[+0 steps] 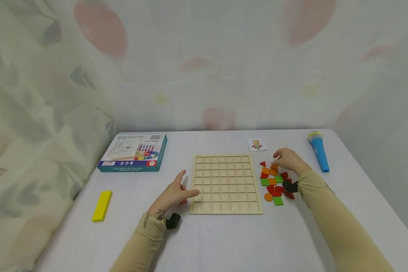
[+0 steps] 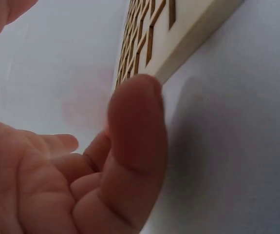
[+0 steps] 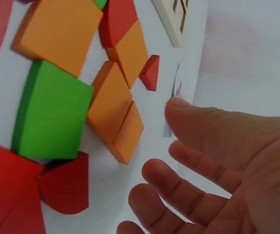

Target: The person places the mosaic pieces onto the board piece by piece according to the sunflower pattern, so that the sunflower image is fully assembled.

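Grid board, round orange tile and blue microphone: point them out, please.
Grid board point(image 1: 224, 188), head view, on a central cell.
Round orange tile point(image 1: 268, 197), head view, on its face.
Blue microphone point(image 1: 320, 154), head view, mid-handle.

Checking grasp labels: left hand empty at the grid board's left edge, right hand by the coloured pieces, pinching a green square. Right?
No: the right hand holds nothing; the right wrist view shows thumb and fingers apart. It is by the coloured pieces, with the left hand empty at the grid board's left edge.
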A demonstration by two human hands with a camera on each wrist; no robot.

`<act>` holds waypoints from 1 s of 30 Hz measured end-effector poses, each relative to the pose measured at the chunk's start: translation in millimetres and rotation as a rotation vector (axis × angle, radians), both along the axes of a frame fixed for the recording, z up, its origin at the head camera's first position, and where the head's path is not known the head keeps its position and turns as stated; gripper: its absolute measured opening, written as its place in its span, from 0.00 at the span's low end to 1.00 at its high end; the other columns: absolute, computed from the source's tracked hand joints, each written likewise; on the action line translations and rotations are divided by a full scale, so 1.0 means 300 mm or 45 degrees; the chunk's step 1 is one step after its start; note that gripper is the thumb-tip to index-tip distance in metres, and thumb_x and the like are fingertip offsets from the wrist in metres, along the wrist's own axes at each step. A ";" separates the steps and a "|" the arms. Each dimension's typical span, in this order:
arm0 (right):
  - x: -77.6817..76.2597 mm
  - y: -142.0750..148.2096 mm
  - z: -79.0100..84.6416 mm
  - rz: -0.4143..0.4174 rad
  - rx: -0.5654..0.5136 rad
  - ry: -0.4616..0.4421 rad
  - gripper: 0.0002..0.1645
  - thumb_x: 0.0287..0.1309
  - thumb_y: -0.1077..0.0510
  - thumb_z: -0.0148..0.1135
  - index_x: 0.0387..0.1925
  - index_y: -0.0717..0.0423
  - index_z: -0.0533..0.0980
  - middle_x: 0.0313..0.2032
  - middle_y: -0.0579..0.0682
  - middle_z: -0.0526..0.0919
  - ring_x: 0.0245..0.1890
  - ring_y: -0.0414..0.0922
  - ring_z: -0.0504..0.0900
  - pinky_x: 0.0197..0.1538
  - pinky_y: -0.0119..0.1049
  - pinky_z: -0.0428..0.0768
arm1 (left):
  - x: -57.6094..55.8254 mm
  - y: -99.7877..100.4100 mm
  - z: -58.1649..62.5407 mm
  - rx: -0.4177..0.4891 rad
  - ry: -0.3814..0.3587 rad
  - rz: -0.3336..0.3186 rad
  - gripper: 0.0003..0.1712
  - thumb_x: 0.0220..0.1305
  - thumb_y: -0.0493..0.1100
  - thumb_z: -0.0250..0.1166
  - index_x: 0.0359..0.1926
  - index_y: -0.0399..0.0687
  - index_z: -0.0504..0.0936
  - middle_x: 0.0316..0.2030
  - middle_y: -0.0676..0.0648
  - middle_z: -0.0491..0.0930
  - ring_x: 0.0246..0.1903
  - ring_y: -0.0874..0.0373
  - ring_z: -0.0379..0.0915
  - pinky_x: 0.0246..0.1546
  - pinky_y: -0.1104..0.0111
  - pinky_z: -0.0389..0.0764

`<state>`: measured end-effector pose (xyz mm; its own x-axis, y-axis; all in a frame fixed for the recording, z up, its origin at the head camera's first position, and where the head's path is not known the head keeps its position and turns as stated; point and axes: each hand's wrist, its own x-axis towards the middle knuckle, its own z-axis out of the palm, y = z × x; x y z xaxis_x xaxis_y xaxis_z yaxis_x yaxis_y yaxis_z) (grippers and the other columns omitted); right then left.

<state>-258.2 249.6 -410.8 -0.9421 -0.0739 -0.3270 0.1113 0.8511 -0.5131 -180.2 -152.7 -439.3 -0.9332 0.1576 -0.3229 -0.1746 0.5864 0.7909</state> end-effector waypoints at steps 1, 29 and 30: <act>0.001 0.001 -0.003 0.004 0.001 -0.005 0.26 0.56 0.54 0.60 0.52 0.68 0.71 0.49 0.66 0.73 0.43 0.56 0.72 0.47 0.48 0.74 | 0.003 0.001 -0.001 -0.033 -0.008 -0.011 0.59 0.47 0.59 0.70 0.72 0.55 0.44 0.28 0.45 0.72 0.19 0.57 0.69 0.22 0.68 0.68; -0.012 -0.005 -0.048 -0.037 0.108 -0.066 0.15 0.57 0.59 0.59 0.40 0.67 0.73 0.35 0.60 0.76 0.31 0.49 0.73 0.34 0.35 0.73 | 0.021 0.011 -0.037 -0.035 -0.041 -0.189 0.60 0.37 0.38 0.74 0.71 0.41 0.49 0.21 0.44 0.76 0.15 0.58 0.69 0.18 0.68 0.71; -0.013 -0.004 -0.050 -0.038 0.107 -0.066 0.14 0.57 0.59 0.59 0.40 0.67 0.73 0.35 0.60 0.76 0.30 0.50 0.73 0.34 0.35 0.73 | 0.021 0.011 -0.037 -0.035 -0.036 -0.197 0.60 0.37 0.37 0.74 0.71 0.41 0.49 0.20 0.44 0.76 0.15 0.58 0.69 0.18 0.68 0.71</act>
<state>-262.3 248.4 -425.9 -0.9251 -0.0160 -0.3793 0.1621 0.8868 -0.4328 -174.0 -149.3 -450.4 -0.8889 0.2893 -0.3553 -0.1028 0.6297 0.7700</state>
